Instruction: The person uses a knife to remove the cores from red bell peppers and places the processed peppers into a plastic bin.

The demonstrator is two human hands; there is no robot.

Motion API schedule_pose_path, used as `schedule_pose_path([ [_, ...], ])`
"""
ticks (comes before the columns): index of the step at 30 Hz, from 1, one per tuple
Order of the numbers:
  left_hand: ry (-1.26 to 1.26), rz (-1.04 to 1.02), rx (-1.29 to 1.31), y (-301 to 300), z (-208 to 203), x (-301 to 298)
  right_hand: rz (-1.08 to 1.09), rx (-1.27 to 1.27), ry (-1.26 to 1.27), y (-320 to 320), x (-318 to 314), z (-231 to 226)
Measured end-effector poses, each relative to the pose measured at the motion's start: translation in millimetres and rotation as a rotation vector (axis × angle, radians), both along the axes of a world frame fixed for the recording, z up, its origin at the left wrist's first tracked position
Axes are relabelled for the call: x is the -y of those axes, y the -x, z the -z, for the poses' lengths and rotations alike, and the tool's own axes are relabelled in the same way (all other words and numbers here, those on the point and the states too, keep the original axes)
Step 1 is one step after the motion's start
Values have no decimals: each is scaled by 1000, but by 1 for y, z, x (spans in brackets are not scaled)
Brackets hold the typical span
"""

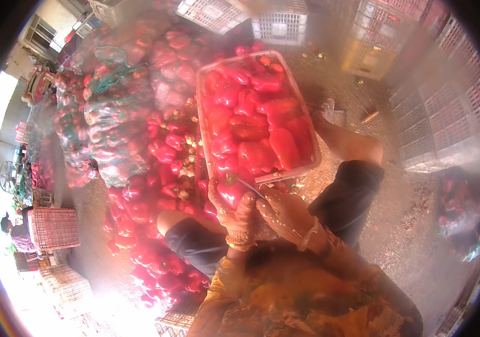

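Note:
My left hand [235, 220], in a soiled work glove, is closed around a red bell pepper [230, 192] whose green stem end faces up. A thin knife [250, 187] is gripped in my gloved right hand [288, 214], with its blade reaching toward the stem of that pepper. Both hands are close together just above the near edge of a pale plastic crate [200, 121]. Glossy red peppers [249, 128] fill this crate.
Loose red peppers [133, 210] lie heaped left of my legs, with cut scraps beside the crate. Stuffed mesh bags [110, 121] stand behind them. Stacked crates [433, 123] line the right side. A red crate [54, 227] stands far left, near another person [19, 229].

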State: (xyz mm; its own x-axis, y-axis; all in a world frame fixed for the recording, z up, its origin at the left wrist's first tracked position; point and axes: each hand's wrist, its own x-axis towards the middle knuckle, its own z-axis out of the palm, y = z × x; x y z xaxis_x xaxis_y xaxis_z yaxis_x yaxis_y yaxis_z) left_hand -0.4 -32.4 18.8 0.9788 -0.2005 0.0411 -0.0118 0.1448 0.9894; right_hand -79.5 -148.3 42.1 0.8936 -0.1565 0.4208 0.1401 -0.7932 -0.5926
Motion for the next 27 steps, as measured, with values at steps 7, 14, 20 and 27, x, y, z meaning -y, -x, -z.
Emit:
schedule_pose_path([
  [7, -108, -152, 121, 0, 8, -2, -55, -236, -257, 11, -14, 20],
  [14, 288, -183, -131, -40, -6, -28, -24, -635, 127, 22, -6, 85],
  [20, 227, -44, -83, -46, 14, -44, 29, -331, -663, -25, 0, 20],
  [27, 49, 217, -184, -19, 8, -32, -219, -269, -730, -40, 27, 24],
])
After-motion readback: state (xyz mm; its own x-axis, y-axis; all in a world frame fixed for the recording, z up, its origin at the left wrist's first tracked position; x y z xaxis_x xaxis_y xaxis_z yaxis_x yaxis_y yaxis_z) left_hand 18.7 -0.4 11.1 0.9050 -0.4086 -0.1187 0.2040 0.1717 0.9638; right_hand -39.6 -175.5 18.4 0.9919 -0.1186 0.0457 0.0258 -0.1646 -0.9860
